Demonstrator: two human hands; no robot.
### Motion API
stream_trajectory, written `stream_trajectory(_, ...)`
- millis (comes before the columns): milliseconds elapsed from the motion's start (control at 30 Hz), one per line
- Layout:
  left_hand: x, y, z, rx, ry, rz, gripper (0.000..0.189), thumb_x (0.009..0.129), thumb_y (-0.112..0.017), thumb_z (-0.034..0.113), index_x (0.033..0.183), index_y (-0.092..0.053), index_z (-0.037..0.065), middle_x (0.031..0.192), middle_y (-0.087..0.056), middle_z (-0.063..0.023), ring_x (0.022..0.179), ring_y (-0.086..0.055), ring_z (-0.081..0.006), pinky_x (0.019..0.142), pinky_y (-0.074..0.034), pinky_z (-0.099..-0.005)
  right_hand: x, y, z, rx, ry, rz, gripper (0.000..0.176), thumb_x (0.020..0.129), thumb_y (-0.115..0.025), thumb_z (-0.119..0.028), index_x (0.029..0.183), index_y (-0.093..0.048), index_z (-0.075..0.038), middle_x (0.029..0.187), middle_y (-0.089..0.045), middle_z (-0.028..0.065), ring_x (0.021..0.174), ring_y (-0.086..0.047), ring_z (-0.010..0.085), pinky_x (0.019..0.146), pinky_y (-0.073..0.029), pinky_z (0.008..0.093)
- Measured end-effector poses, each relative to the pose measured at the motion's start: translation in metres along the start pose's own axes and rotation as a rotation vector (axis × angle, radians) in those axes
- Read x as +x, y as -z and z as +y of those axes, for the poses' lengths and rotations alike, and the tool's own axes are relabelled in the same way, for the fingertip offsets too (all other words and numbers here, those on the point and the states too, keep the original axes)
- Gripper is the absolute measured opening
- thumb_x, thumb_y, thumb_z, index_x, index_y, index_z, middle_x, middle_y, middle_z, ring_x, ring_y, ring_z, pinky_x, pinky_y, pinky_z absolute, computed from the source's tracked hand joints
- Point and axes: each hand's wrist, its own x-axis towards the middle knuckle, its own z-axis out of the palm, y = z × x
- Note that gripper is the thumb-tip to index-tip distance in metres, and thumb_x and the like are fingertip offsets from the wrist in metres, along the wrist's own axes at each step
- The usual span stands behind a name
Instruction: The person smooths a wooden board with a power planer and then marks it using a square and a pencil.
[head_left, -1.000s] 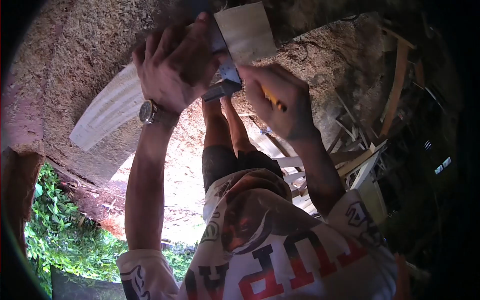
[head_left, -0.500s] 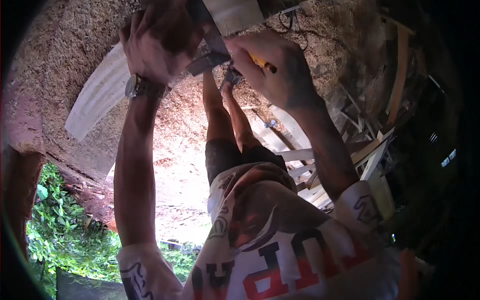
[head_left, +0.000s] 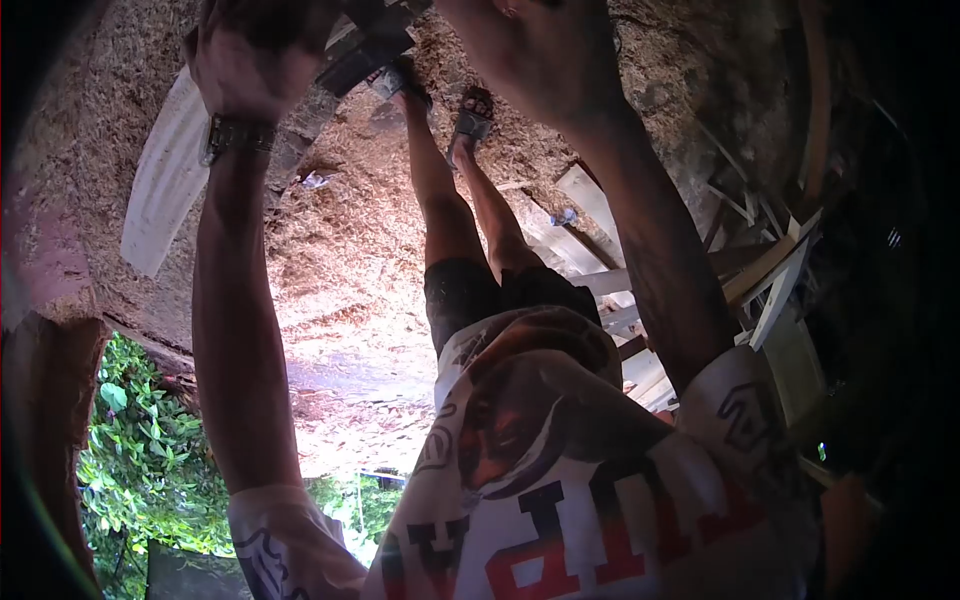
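My left hand (head_left: pixel 258 65), with a watch (head_left: pixel 238 137) on its wrist, is at the top left with its fingers curled around a dark, thick-barred tool (head_left: pixel 366 60) that looks like a try square. The top edge cuts off part of that tool. My right hand (head_left: pixel 545 62) is at the top centre, its fingertips mostly beyond the frame. A small orange spot shows by its fingers, where a pencil was visible half a second ago. Behind my left wrist a pale curved board (head_left: pixel 163 185) stretches down and to the left.
Wood shavings (head_left: pixel 350 190) cover the ground around my sandalled feet (head_left: pixel 474 112). Scrap boards and offcuts (head_left: pixel 775 290) lie piled on the right. A brown post (head_left: pixel 50 400) stands at the left, with green plants (head_left: pixel 150 450) beyond it.
Both hands have shifted up toward the top edge, the left one also leftward. The square-like tool has moved up and left, and the pencil has mostly left view. More of my feet shows.
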Motion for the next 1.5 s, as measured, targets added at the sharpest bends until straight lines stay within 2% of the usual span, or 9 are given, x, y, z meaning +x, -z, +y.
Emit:
stream_trajectory(133, 0.002, 0.006, 0.004, 0.057, 0.002, -0.037, 0.067, 0.081, -0.081, 0.041, 0.131, -0.067, -0.002, 0.112, -0.069, -0.0197, 0.101, -0.066, -0.039, 0.089, -0.052, -0.045, 0.015, -0.023, 0.016, 0.078, 0.096, -0.004, 0.024, 0.098, -0.065, -0.014, 0.109, -0.072, 0.006, 0.092, -0.076, 0.0208, 0.079, -0.076, 0.0272, 0.067, -0.058, 0.0354)
stream_trajectory(333, 0.007, 0.014, 0.004, 0.105, -0.036, -0.058, 0.073, 0.078, -0.081, 0.045, 0.133, -0.066, 0.0, 0.115, -0.069, -0.0194, 0.103, -0.064, -0.0393, 0.091, -0.049, -0.0485, 0.048, -0.025, 0.005, 0.057, -0.092, -0.236, 0.025, 0.1, -0.062, -0.017, 0.096, -0.075, 0.004, 0.08, -0.074, 0.0166, 0.067, -0.071, 0.0245, 0.058, -0.053, 0.0345)
stream_trajectory(433, 0.008, 0.013, 0.0, 0.088, -0.026, -0.064, 0.073, 0.078, -0.081, 0.045, 0.134, -0.066, 0.001, 0.114, -0.069, -0.0178, 0.104, -0.063, -0.0389, 0.093, -0.048, -0.0478, 0.07, -0.042, 0.006, 0.016, 0.156, -0.052, 0.026, 0.101, -0.059, -0.017, 0.092, -0.074, 0.002, 0.072, -0.07, 0.0118, 0.061, -0.066, 0.0209, 0.056, -0.052, 0.0367)
stream_trajectory(567, 0.006, 0.009, 0.0, 0.111, -0.032, -0.038, 0.073, 0.077, -0.081, 0.044, 0.135, -0.066, 0.002, 0.114, -0.069, -0.0166, 0.106, -0.063, -0.0383, 0.094, -0.048, -0.0485, 0.051, -0.009, -0.017, -0.138, -0.244, -0.376, 0.025, 0.101, -0.06, -0.017, 0.094, -0.074, 0.003, 0.074, -0.07, 0.0115, 0.066, -0.067, 0.0194, 0.059, -0.052, 0.038)
stream_trajectory(933, 0.01, 0.015, 0.0, 0.153, -0.029, -0.08, 0.074, 0.078, -0.079, 0.047, 0.14, -0.064, 0.009, 0.121, -0.069, -0.0143, 0.112, -0.061, -0.0377, 0.1, -0.043, -0.0522, 0.075, -0.06, 0.021, 0.072, 0.279, 0.143, 0.017, 0.098, -0.065, -0.012, 0.1, -0.073, 0.003, 0.089, -0.074, 0.0202, 0.082, -0.074, 0.0323, 0.07, -0.056, 0.0397)
stream_trajectory(967, 0.01, 0.015, 0.002, 0.179, -0.019, -0.085, 0.074, 0.078, -0.079, 0.047, 0.14, -0.064, 0.009, 0.121, -0.069, -0.0144, 0.112, -0.061, -0.0378, 0.1, -0.043, -0.0522, 0.064, -0.041, -0.004, 0.079, -0.1, -0.085, 0.018, 0.098, -0.063, -0.012, 0.101, -0.073, 0.003, 0.09, -0.074, 0.0208, 0.084, -0.075, 0.0316, 0.072, -0.058, 0.0393)
stream_trajectory(1200, 0.008, 0.015, 0.001, 0.153, -0.017, -0.074, 0.074, 0.078, -0.08, 0.046, 0.139, -0.064, 0.007, 0.119, -0.07, -0.0151, 0.112, -0.062, -0.0376, 0.099, -0.044, -0.0515, 0.072, -0.039, 0.004, 0.028, 0.148, -0.047, 0.019, 0.099, -0.061, -0.014, 0.101, -0.074, 0.0, 0.088, -0.074, 0.0184, 0.08, -0.074, 0.0311, 0.065, -0.056, 0.0377)
stream_trajectory(1333, 0.005, 0.012, 0.001, 0.113, -0.009, -0.052, 0.071, 0.078, -0.08, 0.046, 0.135, -0.067, 0.005, 0.119, -0.07, -0.0171, 0.111, -0.063, -0.0381, 0.098, -0.046, -0.0489, 0.019, -0.003, -0.011, -0.287, -0.191, -0.393, 0.025, 0.098, -0.066, -0.02, 0.107, -0.077, 0.0, 0.091, -0.078, 0.015, 0.085, -0.078, 0.0233, 0.074, -0.06, 0.031)
stream_trajectory(1500, 0.005, 0.01, 0.002, 0.093, -0.022, -0.035, 0.071, 0.081, -0.081, 0.046, 0.132, -0.067, 0.0, 0.119, -0.069, -0.0204, 0.108, -0.064, -0.0404, 0.096, -0.049, -0.0478, -0.036, -0.005, 0.003, -0.025, -0.418, -0.205, 0.041, 0.104, -0.059, -0.035, 0.102, -0.077, 0.002, 0.089, -0.078, 0.0159, 0.088, -0.077, 0.0231, 0.078, -0.06, 0.0331)
